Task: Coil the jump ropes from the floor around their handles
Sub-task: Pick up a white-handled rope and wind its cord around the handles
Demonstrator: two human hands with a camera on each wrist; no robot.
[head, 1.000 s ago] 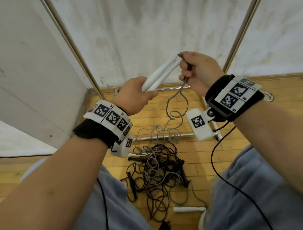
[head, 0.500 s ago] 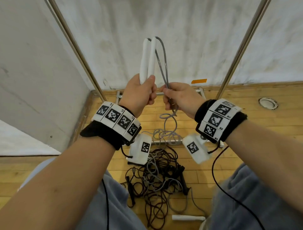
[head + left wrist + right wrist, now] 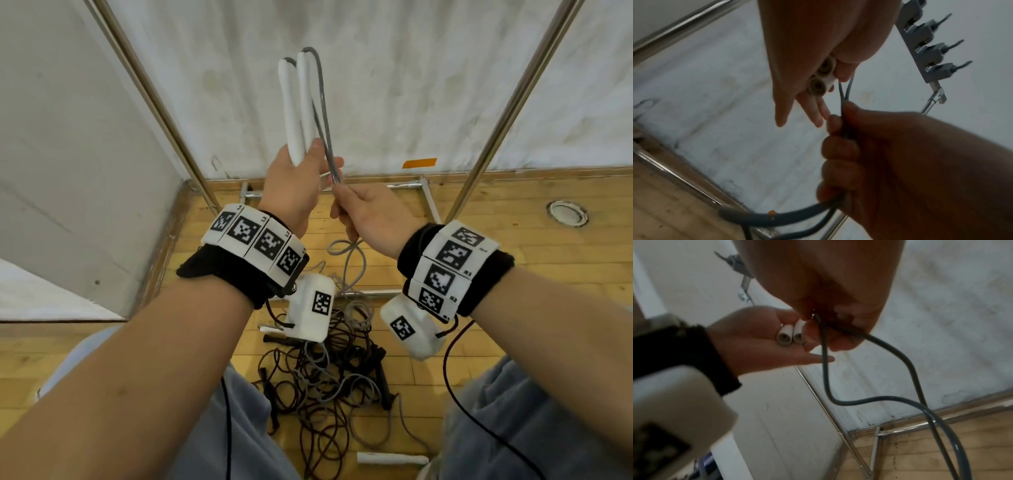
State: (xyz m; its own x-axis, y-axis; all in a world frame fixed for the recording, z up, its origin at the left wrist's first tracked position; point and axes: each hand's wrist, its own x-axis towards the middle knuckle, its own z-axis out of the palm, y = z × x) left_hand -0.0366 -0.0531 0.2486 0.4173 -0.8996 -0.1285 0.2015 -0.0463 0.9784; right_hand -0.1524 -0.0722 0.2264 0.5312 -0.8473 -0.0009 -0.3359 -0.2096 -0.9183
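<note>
My left hand [image 3: 298,185] holds two white jump-rope handles [image 3: 294,109] upright side by side, the thumb pinning them to the palm while the fingers stretch out [image 3: 818,112]. A doubled grey rope [image 3: 323,120] arcs from the handle tops down into my right hand [image 3: 363,212], which grips it in a fist just right of the left fingers. In the right wrist view the hollow handle ends [image 3: 789,334] show against the left palm. Below the fist the grey rope [image 3: 900,356] hangs in loops to the floor.
A tangle of black and grey ropes [image 3: 329,370] lies on the wooden floor between my knees, with a loose white handle [image 3: 392,458] at its near edge. Metal frame poles [image 3: 513,102] and a floor bar [image 3: 376,293] stand in front of a white wall.
The handles swung from slanted to upright and rose. My right hand dropped from the handle tops to below them, along the rope. The left fingers have straightened out.
</note>
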